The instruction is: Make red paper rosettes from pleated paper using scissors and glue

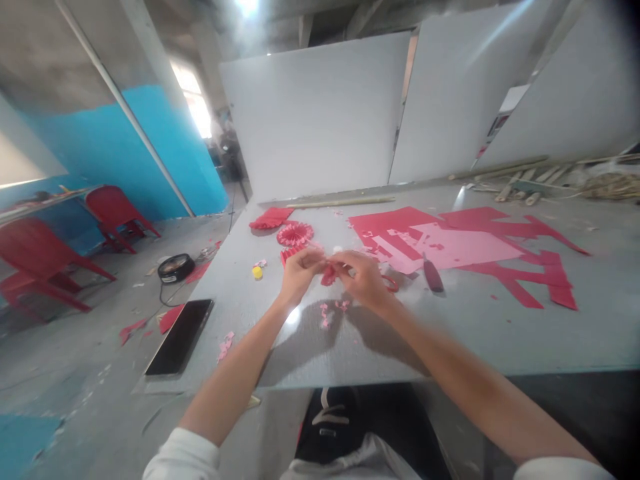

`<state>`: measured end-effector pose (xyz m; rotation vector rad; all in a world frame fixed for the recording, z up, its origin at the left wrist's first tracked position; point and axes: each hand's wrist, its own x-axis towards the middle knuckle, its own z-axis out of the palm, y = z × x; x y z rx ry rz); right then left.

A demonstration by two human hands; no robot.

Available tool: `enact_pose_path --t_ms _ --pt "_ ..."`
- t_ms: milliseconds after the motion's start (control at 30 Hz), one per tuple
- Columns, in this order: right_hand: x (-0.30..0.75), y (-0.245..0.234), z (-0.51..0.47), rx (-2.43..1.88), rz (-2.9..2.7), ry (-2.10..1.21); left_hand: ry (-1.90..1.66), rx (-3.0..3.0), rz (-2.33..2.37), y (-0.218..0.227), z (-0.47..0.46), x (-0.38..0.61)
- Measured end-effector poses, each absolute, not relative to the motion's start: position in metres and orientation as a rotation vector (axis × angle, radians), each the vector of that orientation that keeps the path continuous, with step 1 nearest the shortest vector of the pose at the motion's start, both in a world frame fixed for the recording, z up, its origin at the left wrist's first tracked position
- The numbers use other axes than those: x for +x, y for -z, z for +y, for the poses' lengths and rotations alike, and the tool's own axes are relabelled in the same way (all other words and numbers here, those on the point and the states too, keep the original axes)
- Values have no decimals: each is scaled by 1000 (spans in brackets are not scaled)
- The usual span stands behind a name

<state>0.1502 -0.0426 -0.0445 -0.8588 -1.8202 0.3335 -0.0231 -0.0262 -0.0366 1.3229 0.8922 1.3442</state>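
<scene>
My left hand (pixel 300 273) and my right hand (pixel 363 280) meet above the grey table (pixel 320 350), their fingers pinching a small piece of red paper (pixel 329 275). Just beyond my left hand lie a pleated red paper strip (pixel 291 253), a red paper rosette (pixel 295 233) and a folded red paper fan (pixel 271 217). Red-handled scissors (pixel 391 284) lie by my right hand, partly hidden by it. Further right are a dark-handled knife (pixel 433 275) and cut red and pink paper sheets (pixel 450 243). A small yellow object (pixel 257 272) sits left of my left hand.
Pink paper scraps (pixel 325 315) lie on the table near its front edge, beside a black phone (pixel 180 337). Red chairs (pixel 115 212) and a round black device (pixel 176 268) stand on the floor to the left. White boards (pixel 315 113) rise behind the table.
</scene>
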Motion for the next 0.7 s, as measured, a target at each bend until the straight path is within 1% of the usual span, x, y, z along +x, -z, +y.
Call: enact_pose_path --t_ms 200,400,600,700 --pt "152 49 -35 -898 -1724 -555 -1181 1396 930 50 -21 -23" --pt "162 45 -25 -1082 -1722 -465 -1145 1443 1036 55 -10 -32" --pt "170 38 -25 -1139 -1745 -523 -1156 1554 1042 48 -8 -42" --pt "171 35 -26 -1136 -1708 -610 -1144 1582 1041 47 -7 -44"
